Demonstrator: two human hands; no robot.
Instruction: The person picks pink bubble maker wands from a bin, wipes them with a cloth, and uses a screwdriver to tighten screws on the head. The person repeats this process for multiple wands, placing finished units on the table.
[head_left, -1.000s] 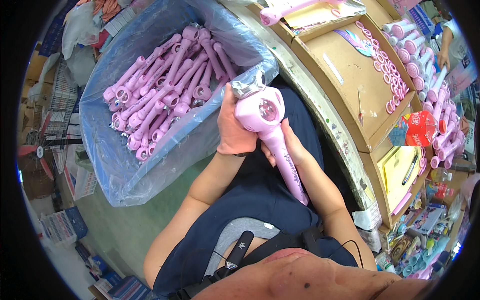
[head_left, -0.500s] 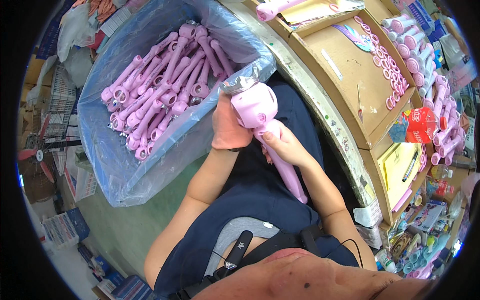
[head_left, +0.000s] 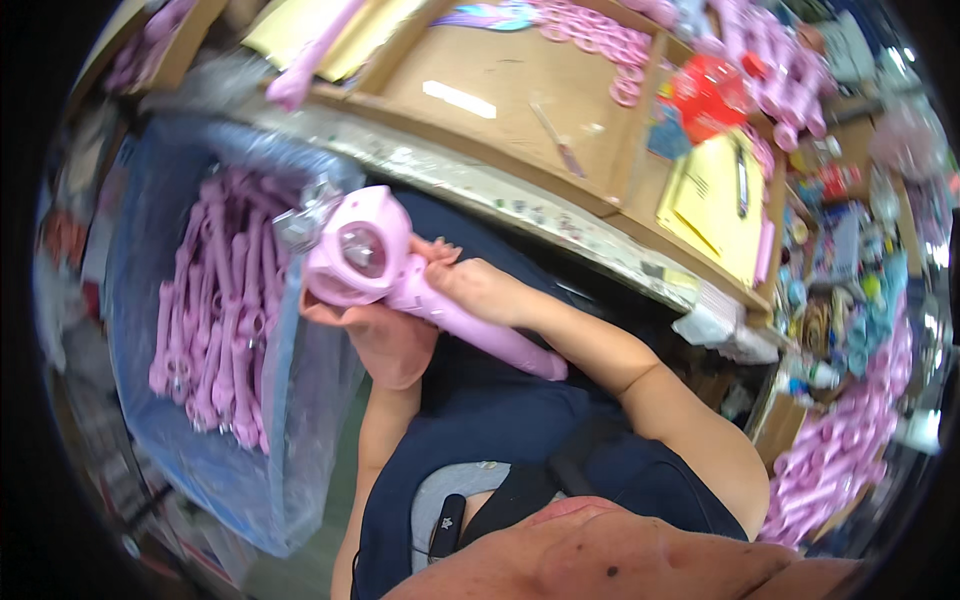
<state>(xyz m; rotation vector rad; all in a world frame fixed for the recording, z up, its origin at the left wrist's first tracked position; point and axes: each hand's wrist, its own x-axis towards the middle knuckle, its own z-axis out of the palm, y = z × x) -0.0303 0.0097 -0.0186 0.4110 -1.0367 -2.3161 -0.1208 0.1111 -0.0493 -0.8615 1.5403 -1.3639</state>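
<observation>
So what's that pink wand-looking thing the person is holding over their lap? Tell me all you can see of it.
The pink toy wand looks like glossy plastic: a round, thick head with a clear dome-like window in its middle, and a long tapering handle. It lies tilted, head toward the upper left, handle running down to the right over the dark blue lap. The left hand cups under the head, and the right hand grips the handle just below it.

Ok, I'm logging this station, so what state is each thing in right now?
pink wand toy: held in both hands, above the lap
left hand: cupped under the toy's round head
right hand: gripping the handle
blue bag: open, holding pink wands
</observation>
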